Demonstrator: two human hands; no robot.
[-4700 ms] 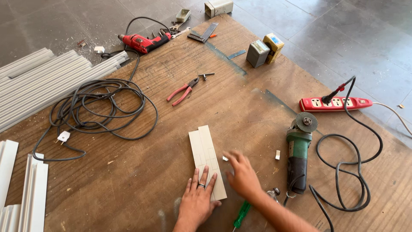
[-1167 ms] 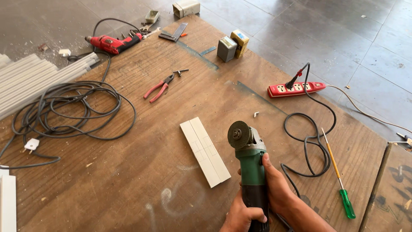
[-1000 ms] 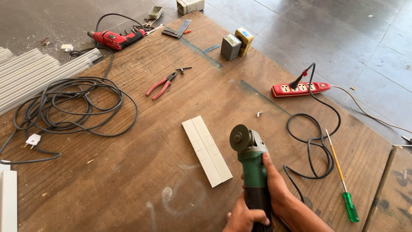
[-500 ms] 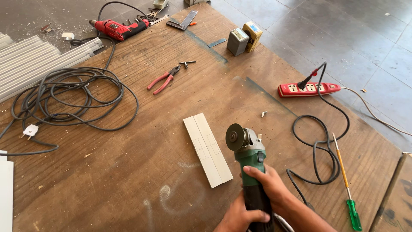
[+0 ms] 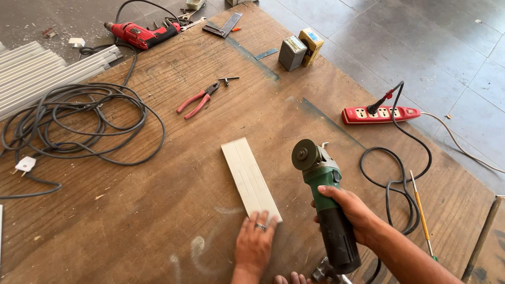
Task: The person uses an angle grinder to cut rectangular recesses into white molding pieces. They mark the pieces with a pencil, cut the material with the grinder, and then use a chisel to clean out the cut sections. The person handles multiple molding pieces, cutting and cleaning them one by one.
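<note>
Right hand point(image 5: 351, 210): reaching in from the lower right, fingers wrapped tight around the green-and-black body of an angle grinder point(image 5: 325, 200), which is held off the board with its disc toward the top of the view, just right of the white strip. Left hand point(image 5: 254, 245): palm down, fingers spread flat and grasping nothing, fingertips pressing the near end of a white ribbed plastic strip point(image 5: 249, 178); a ring shows on one finger. The strip lies flat near the middle of a large brown wooden board point(image 5: 158, 210), angled from upper left to lower right. Open bare wood lies left of and below the strip; the board's right edge runs diagonally, with grey tiled floor point(image 5: 447, 58) beyond it. Grinder cable point(image 5: 392, 184): black, looped to the right, leading up to a red power strip point(image 5: 381, 113) near that edge. Yellow-handled screwdriver point(image 5: 421, 210): beside the loop. Red-handled pliers point(image 5: 198, 100): above the strip, well apart. Coiled grey cable point(image 5: 84, 121) with white plug point(image 5: 25, 165): far left. Red drill point(image 5: 138, 33): top edge. Two small boxes point(image 5: 300, 48), grey and yellow, closed, contents not visible: top centre.
</note>
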